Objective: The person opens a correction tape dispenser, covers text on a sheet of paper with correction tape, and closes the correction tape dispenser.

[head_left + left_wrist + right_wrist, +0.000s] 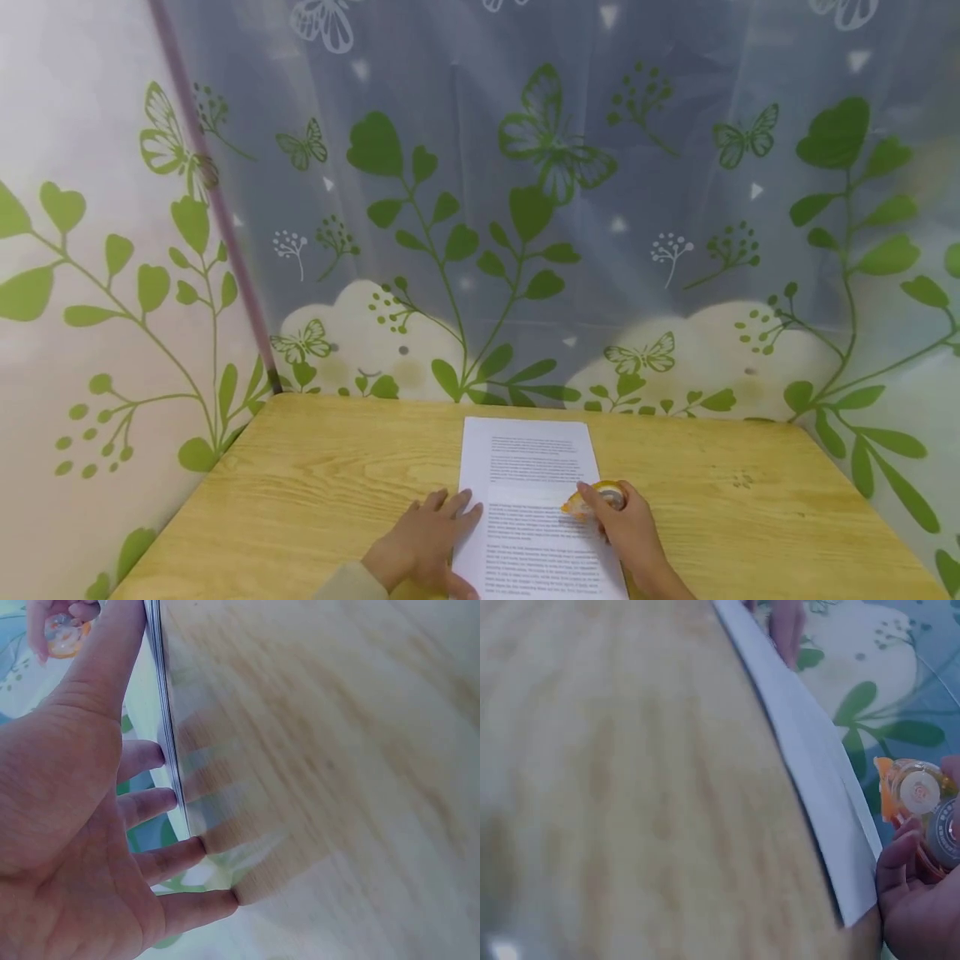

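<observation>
A stack of printed paper point(525, 492) lies on the wooden table, its layered edge point(166, 705) showing in the left wrist view. My left hand point(427, 537) rests at the stack's left side with the fingers spread, some on the paper's edge and some on the wood. My right hand point(636, 533) holds a correction tape point(919, 791) between thumb and fingers, over the right part of the page. The dispenser has a clear case, an orange tip cover and round spools inside. From the head view I cannot tell whether its tip touches the paper.
The light wood table point(322, 467) extends to both sides of the paper. Behind it hangs a blue-grey curtain point(465, 217) printed with green leaves and butterflies. A pale printed sheet point(90, 350) hangs at the left.
</observation>
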{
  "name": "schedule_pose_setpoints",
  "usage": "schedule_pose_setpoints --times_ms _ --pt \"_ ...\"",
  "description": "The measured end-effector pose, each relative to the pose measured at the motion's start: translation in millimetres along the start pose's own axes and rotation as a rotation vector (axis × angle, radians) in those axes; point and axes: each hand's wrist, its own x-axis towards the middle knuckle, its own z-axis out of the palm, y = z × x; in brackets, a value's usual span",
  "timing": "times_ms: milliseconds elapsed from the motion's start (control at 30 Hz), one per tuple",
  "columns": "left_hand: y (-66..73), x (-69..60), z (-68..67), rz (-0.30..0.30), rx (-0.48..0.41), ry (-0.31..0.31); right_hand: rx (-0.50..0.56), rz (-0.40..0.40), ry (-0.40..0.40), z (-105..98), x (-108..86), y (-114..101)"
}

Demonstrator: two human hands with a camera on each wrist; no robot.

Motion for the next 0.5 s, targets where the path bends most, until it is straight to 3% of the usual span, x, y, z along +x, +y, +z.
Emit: schedule_pose_setpoints --times_ms 300,500 --pt "-1.0 -3.1 -0.2 0.007 0.023 0.006 -0.066 -0.050 -0.056 10.2 -8.8 1.6" --pt "-5.6 6.7 -5.1 0.049 0.090 0.024 -0.113 -0.048 -0.094 9.3 -11.0 4.9"
